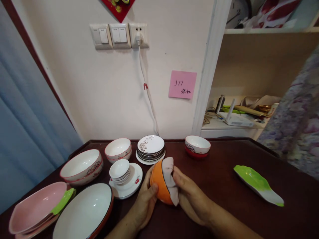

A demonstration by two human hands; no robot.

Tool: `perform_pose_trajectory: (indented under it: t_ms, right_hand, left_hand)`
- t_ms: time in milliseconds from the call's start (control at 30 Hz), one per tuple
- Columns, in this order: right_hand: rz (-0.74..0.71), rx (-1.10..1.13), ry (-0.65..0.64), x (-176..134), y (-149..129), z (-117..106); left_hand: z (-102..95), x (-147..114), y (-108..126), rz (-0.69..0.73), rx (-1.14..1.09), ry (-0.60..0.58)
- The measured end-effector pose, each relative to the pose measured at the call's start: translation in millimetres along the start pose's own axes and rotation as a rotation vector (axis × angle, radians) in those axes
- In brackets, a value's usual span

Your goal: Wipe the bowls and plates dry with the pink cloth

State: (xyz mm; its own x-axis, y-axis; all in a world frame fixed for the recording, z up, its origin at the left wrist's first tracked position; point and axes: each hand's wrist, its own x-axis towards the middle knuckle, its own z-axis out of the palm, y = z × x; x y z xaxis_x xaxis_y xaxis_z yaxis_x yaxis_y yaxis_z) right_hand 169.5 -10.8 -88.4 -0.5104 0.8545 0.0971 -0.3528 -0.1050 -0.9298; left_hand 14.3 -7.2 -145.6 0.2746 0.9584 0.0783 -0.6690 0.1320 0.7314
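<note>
An orange bowl (159,182) with a dark rim is held up over the table, tilted so that its mouth faces right. My left hand (147,196) grips it from the left, thumb against the outer side. A pale grey-pink cloth (170,176) fills the mouth and hangs over the rim. My right hand (188,192) presses that cloth to the bowl, its fingers partly hidden behind the cloth. Just behind the bowl stands a stack of patterned plates (151,144). Left of my left hand, small white bowls (119,169) are stacked on white plates (134,186).
Along the left lie a large white bowl (84,212), pink dishes (37,205), and two flower-patterned bowls, one bigger (82,166) and one smaller (118,149). A red-and-white bowl (197,145) stands at the back. On the right rests a green-and-white leaf-shaped dish (256,184).
</note>
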Motion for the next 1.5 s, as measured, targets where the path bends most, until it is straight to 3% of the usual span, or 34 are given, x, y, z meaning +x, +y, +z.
perform_pose_trajectory:
  t_ms: [67, 167, 267, 367, 433, 533, 633, 700, 767, 867, 967, 1067, 1200, 1267, 1400, 1500]
  right_hand:
    - [-0.085, -0.124, 0.003, -2, 2, 3]
    - [-0.135, -0.587, -0.096, -5, 4, -3]
    - [-0.19, -1.129, -0.259, -4, 1, -16]
    - [-0.217, -1.368, -0.277, -4, -7, -24]
    - [-0.164, -1.286, -0.254, -6, -13, -23]
    - [-0.015, -0.896, -0.175, -11, -17, -11]
    - [0.007, -0.639, -0.096, -16, -13, 1]
    - [-0.067, -0.75, -0.149, -15, -7, 3]
    - [-0.197, -1.011, -0.259, -11, -1, -2]
    - [-0.373, -1.317, -0.351, -2, 4, -18]
    - [-0.378, -1.346, -0.332, 2, -2, -30]
    - [-0.281, -1.064, -0.271, 1, -16, -35]
    - [-0.149, -0.314, -0.163, -3, -31, -38]
    - [-0.152, -0.063, -0.074, -2, -30, -40]
    - [-0.15, 0.117, 0.003, 2, -18, -41]
    - [-0.176, -0.019, 0.047, 6, -11, -44]
  left_hand:
    - [1.9, 0, 1, 0.076, 0.037, 0.033]
    - [0.9, -2, 2, 0.095, 0.054, 0.062]
    - [-2.2, -1, 4, -0.037, -0.031, 0.067]
    - [-4.5, 3, 6, -0.149, -0.156, 0.074]
    - [-5.7, 4, 6, -0.165, -0.189, 0.087]
    - [-7.4, 4, 4, -0.176, -0.168, 0.107]
    - [-6.9, 3, 5, -0.171, -0.161, 0.151]
    - [-4.5, 3, 8, -0.166, -0.17, 0.198]
    - [-1.4, 4, 12, -0.192, -0.196, 0.204]
    - [1.5, 6, 17, -0.231, -0.248, 0.128]
    - [0.2, 7, 19, -0.252, -0.257, 0.037]
    - [-3.4, 8, 20, -0.279, -0.206, -0.026]
    - [-5.9, 8, 18, -0.192, -0.111, -0.075]
    - [-5.1, 7, 16, -0.151, -0.116, -0.135]
    - [-0.5, 2, 13, -0.2, -0.12, -0.181]
    - [2.3, 0, 12, -0.15, -0.101, -0.11]
